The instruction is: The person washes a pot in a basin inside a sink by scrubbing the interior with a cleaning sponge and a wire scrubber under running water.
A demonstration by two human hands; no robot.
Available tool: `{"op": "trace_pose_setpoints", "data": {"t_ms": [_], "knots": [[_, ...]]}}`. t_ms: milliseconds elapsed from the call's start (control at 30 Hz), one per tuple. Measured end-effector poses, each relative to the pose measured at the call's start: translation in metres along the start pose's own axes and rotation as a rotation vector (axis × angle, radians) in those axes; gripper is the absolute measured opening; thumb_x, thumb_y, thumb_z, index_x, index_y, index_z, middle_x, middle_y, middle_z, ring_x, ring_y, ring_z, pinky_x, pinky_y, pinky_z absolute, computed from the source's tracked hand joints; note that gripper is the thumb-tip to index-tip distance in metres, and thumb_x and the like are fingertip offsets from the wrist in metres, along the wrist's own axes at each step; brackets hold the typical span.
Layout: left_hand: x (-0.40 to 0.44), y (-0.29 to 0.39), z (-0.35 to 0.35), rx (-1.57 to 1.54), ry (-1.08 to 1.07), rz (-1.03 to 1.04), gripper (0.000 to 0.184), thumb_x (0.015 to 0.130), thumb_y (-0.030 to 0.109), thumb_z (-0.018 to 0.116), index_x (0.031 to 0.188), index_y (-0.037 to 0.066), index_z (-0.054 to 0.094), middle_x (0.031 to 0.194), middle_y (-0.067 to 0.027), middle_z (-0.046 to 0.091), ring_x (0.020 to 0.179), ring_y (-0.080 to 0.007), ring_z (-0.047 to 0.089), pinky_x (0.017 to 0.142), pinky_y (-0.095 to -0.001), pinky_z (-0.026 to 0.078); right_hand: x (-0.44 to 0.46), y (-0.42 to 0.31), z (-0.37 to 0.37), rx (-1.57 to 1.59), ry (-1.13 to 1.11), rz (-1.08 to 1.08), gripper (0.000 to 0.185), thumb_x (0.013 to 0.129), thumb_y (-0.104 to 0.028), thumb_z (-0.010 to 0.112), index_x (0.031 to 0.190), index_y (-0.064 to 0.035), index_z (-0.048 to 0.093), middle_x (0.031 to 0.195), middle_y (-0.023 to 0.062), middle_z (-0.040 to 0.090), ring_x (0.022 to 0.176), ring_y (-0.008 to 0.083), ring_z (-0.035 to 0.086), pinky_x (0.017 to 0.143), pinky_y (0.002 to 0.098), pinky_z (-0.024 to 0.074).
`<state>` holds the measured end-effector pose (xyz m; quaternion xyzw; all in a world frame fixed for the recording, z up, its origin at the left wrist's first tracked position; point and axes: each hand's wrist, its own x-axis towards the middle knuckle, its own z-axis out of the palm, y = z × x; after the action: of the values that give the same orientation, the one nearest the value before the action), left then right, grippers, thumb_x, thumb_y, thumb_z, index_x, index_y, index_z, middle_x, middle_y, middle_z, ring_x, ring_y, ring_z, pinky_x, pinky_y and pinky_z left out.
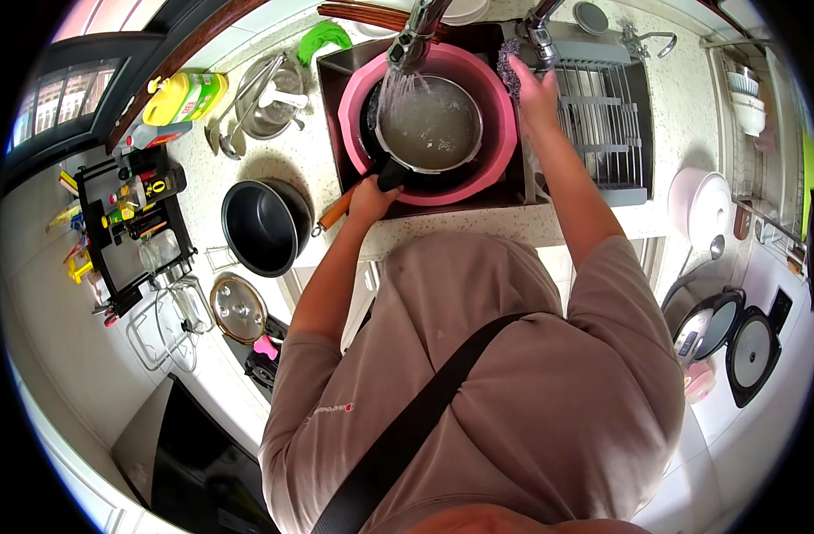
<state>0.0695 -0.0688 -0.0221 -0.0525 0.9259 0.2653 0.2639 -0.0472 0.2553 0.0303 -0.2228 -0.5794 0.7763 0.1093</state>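
Note:
My left hand (371, 198) is closed around the black handle (390, 174) of a metal pot (429, 123). Cloudy water fills the pot, which sits inside a pink basin (503, 151) in the sink (332, 98). From the faucet (416, 40), water runs into the pot. At the right of the basin, my right hand (536, 93) is raised near a second tap (538, 37), its fingers around a grey-purple scrubber (509, 69). A wooden handle (337, 209) sticks out beside my left hand.
A black inner pot (265, 227) stands left of the sink, below a metal strainer (271, 98) and a yellow bottle (186, 98). A dish rack (598, 120) lies right of the basin. Farther right are a pink-white pot (699, 206) and a rice cooker (696, 325).

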Motion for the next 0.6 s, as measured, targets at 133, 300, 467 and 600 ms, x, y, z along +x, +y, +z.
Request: {"op": "trace_pose_setpoints", "data": {"t_ms": [133, 300, 467, 600], "knots": [[0.002, -0.003, 0.002, -0.001, 0.005, 0.017, 0.045, 0.070, 0.040, 0.074, 0.082, -0.001, 0.062, 0.076, -0.0232, 0.064, 0.076, -0.0381, 0.064, 0.069, -0.0443, 0.050, 0.006, 0.018, 0.001, -0.241, -0.006, -0.031, 0.073, 0.081, -0.014, 0.070, 0.132, 0.0125, 0.026, 0.107, 0.0157, 0.060, 0.092, 0.0171, 0.059, 0.082, 0.0293, 0.0468], [0.004, 0.000, 0.000, -0.015, -0.020, -0.019, 0.046, 0.070, 0.041, 0.074, 0.083, -0.001, 0.062, 0.078, -0.0237, 0.064, 0.077, -0.0382, 0.064, 0.070, -0.0443, 0.050, 0.003, 0.043, 0.014, -0.365, 0.072, -0.005, 0.093, 0.081, -0.021, 0.071, 0.140, 0.0133, 0.008, 0.110, 0.0200, 0.059, 0.096, 0.0191, 0.058, 0.083, 0.0274, 0.0458], [0.005, -0.001, 0.000, -0.001, -0.002, -0.011, 0.047, 0.070, 0.041, 0.073, 0.084, -0.002, 0.061, 0.080, -0.0237, 0.065, 0.078, -0.0382, 0.064, 0.071, -0.0444, 0.050, -0.046, 0.095, 0.030, -0.491, -0.323, -0.027, 0.072, 0.079, -0.040, 0.068, 0.131, 0.0029, 0.044, 0.122, 0.0229, 0.055, 0.115, 0.0327, 0.053, 0.097, 0.0387, 0.0404], [0.005, -0.009, 0.007, 0.018, -0.007, 0.007, 0.047, 0.070, 0.041, 0.073, 0.087, -0.002, 0.061, 0.082, -0.0234, 0.065, 0.079, -0.0381, 0.064, 0.071, -0.0450, 0.050, -0.110, 0.130, 0.068, -0.560, -0.783, -0.365, 0.044, 0.082, -0.022, 0.066, 0.119, -0.0015, 0.055, 0.109, 0.0207, 0.056, 0.105, 0.0386, 0.052, 0.091, 0.0427, 0.0419]]}}
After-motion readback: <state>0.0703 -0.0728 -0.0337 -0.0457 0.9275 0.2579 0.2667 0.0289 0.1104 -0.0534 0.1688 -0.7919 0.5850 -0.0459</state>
